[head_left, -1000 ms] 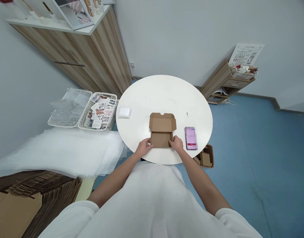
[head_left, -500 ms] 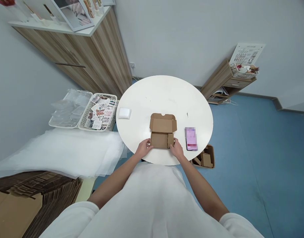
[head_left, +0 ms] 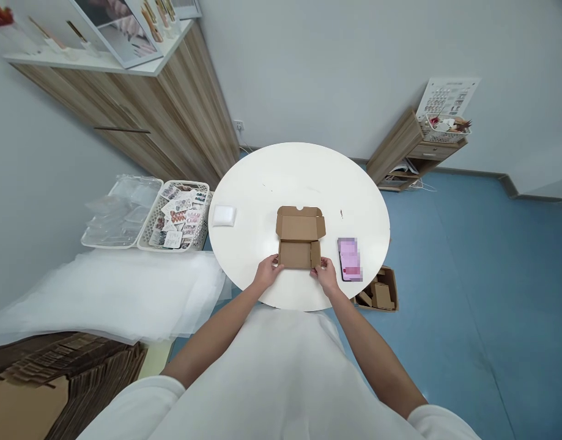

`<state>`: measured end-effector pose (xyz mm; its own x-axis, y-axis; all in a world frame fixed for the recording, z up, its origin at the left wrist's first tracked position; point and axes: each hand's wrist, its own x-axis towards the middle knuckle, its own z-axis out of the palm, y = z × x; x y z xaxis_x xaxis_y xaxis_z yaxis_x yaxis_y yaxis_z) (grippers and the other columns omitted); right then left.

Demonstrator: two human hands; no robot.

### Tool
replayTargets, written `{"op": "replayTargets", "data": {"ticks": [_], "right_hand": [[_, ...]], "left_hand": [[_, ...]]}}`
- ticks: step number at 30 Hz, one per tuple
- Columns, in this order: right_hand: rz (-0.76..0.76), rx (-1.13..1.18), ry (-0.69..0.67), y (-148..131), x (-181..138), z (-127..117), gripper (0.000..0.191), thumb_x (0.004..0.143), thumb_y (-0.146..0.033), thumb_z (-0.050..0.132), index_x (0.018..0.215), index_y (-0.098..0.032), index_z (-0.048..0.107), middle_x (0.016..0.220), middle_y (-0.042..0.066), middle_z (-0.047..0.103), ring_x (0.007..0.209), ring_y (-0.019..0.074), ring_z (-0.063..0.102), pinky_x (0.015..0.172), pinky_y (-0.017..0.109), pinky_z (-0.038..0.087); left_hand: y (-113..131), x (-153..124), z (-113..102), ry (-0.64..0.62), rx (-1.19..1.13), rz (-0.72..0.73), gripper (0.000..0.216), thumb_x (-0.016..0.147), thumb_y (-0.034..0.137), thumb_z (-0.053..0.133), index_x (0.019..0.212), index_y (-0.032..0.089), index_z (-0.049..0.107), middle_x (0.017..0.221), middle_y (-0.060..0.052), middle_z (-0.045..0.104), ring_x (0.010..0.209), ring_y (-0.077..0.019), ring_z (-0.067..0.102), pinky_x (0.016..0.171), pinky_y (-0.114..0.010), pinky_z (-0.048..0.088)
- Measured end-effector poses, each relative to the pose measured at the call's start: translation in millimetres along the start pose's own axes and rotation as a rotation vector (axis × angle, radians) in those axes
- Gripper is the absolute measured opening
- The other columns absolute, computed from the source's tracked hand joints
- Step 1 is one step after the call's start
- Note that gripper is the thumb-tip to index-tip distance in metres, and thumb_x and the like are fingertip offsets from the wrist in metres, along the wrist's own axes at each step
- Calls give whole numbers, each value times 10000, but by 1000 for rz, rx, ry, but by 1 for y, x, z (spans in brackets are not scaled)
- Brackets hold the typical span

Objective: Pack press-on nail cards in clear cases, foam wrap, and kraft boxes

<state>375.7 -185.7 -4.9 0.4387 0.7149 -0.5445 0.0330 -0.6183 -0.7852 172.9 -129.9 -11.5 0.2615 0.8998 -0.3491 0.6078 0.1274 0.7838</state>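
Left grip (head_left: 267,272), right grip (head_left: 326,276) — clamped on cardboard box (head_left: 299,237) | plain brown | lid open — 1 notch at edge

The carton (head_left: 299,231) is plain brown, the table (head_left: 299,174) white, the phone screen (head_left: 349,255) lilac — the cabinet (head_left: 175,122) streaked grey-brown.

A loose, plain white fabric top (head_left: 285,379) is covering the body, its broad front falling in soft, shallow folds. The short, rounded white left sleeve (head_left: 138,403) and the matching short white right sleeve (head_left: 439,421) are ending in smooth hems, leaving both forearms (head_left: 221,330), the left fingers (head_left: 275,267) and the right fingers (head_left: 323,264) showing bare.
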Motion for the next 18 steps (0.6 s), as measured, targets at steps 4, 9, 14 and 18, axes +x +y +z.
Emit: {"op": "replayTargets", "data": {"ticks": [4,9,14,18], "right_hand": [[31,110,-18,0,6,-1,269,738,-202,458,1002,-216,410,1053,57,526,746,112,621,627,231,553],[48,117,-64,-1,7,-4,295,738,-244,469,1021,-217,392,1065,57,529,665,94,613,618,238,551],[31,63,-77,-7,5,-5,363,715,-292,498,1050,-214,383,1110,67,512,641,92,601,563,220,529],[3,100,-74,-11,5,-7,455,658,-310,565,1068,-211,395,1109,78,506,609,105,581,504,233,497]], "left_hand": [[1,8,2,7,-28,9,386,760,290,520,1131,185,504,978,-44,613,754,-138,600,750,-289,470],[2,7,2,-12,-50,3,364,769,324,502,1109,197,513,994,-40,614,770,-145,597,748,-293,470],[6,4,2,-13,-30,-31,385,772,336,500,1124,180,503,1034,-50,606,787,-144,587,770,-292,459],[10,3,2,5,-17,-61,422,770,361,508,1146,171,489,1028,-54,609,776,-141,588,772,-287,456]]}}
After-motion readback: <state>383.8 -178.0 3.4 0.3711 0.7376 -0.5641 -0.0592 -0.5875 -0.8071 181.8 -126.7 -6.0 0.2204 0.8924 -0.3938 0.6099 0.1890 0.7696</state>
